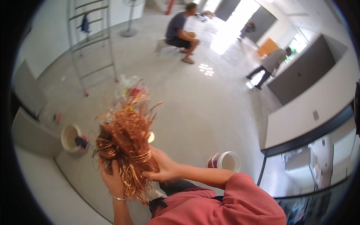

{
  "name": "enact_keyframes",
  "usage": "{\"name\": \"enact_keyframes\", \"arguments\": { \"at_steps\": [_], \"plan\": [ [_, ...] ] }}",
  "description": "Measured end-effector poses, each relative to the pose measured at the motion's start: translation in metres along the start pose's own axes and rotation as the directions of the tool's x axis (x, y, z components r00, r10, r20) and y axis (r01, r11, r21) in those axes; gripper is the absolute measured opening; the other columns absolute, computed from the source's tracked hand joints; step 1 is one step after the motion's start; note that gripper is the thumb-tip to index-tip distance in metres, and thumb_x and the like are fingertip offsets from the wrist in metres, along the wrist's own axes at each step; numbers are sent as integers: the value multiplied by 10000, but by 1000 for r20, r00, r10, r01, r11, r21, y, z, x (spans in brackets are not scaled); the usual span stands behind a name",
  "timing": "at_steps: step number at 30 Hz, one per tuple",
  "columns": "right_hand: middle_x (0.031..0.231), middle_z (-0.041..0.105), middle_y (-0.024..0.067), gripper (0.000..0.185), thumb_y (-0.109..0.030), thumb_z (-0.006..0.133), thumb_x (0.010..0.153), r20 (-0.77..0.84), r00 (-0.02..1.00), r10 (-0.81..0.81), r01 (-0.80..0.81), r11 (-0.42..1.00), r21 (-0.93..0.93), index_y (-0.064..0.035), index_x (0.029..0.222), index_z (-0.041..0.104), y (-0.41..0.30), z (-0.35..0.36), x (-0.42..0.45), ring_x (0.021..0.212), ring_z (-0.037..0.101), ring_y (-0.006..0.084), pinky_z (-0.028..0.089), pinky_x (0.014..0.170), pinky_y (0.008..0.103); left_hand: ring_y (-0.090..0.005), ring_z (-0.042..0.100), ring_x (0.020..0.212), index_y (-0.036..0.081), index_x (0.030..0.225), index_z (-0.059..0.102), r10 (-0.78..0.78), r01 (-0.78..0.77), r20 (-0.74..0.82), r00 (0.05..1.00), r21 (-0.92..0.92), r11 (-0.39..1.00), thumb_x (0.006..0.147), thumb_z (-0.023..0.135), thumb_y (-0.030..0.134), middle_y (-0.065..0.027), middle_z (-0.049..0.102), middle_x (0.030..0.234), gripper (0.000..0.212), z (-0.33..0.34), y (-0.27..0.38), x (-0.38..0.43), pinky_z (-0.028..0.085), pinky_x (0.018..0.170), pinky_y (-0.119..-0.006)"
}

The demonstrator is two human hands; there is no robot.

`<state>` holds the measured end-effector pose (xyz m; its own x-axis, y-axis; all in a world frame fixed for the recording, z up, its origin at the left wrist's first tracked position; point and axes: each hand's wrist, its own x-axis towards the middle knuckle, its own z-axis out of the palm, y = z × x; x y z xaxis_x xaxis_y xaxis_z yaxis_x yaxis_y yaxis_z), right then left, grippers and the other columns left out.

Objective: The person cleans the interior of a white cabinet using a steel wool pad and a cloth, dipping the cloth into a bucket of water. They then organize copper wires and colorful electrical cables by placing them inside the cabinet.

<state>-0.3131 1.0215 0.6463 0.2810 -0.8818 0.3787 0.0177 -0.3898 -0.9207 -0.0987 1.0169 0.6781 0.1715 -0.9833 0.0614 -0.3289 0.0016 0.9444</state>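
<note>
A thick bundle of bare copper wire (129,132) is held up in front of my body, its loose ends fanning out at the top and hanging at the bottom. Turns of copper wire bind its middle. My left hand (112,177), with a bangle on the wrist, grips the lower left side, next to a smaller coil of copper wire (107,149). On the right side my right hand (163,167) clasps the bundle just below the binding, thumb across the front. The wire hides some of the fingers of both hands.
A bucket (70,137) with a dark item at its rim stands left; a white bucket (230,161) is at right. Plastic bags (135,88) lie beyond the wire, near a metal ladder (92,42). One person (181,31) sits on a stool; another (272,60) bends by a dark panel.
</note>
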Motion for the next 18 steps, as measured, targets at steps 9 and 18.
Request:
{"name": "enact_keyframes", "arguments": {
  "at_steps": [9,18],
  "plan": [
    [1375,391,257,690,-251,679,770,-84,996,5,-7,1000,-27,45,1336,416,28,-80,129,1255,397,420,318,1069,432,-232,546,1126,-96,1416,305,48,-50,52,997,48,998,954,600,169,-185,524,1295,608,60,29,158,447,965,-341],
    [921,630,161,475,-216,695,707,-25,940,341,-336,933,126,15,1110,600,71,-5,254,815,584,309,474,795,398,-242,632,1065,-35,1382,416,65,-65,50,997,-17,998,849,725,219,-211,627,1194,667,-14,-6,288,490,896,-332]
  ]
}}
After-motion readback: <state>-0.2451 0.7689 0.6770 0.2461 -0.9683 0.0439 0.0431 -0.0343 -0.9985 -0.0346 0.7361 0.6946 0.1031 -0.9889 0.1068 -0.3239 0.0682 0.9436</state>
